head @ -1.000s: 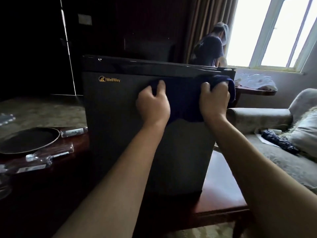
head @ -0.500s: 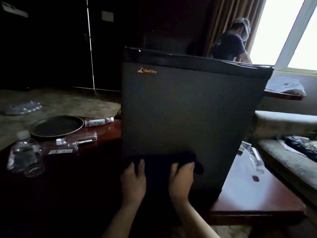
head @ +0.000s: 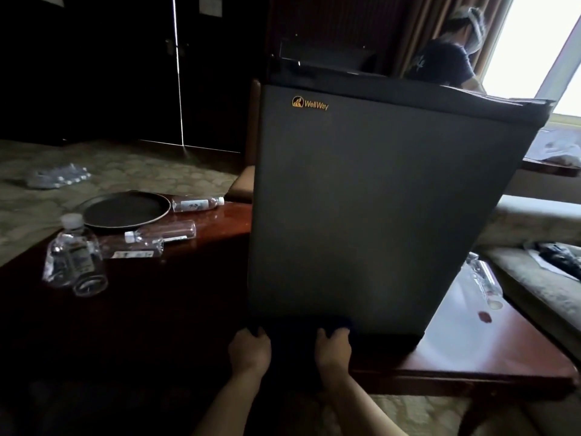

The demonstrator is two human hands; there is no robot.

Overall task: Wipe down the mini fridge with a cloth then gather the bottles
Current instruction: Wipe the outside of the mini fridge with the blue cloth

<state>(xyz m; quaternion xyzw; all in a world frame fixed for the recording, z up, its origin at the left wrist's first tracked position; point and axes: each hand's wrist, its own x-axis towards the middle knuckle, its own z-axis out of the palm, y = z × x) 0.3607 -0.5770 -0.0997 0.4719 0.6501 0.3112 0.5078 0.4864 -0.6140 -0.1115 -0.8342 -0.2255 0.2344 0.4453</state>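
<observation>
Head view, cloth (head: 301, 325) seemingly under both hands' grip

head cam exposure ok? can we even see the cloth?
Head view: window blown out, room underexposed. Cloth nearly lost against the fridge base between left hand and right hand. Glare on table; wide-angle bends the fridge edges.

"WellWay" in gold on the mini fridge (head: 377, 199) door; bottle labels unreadable.
</observation>
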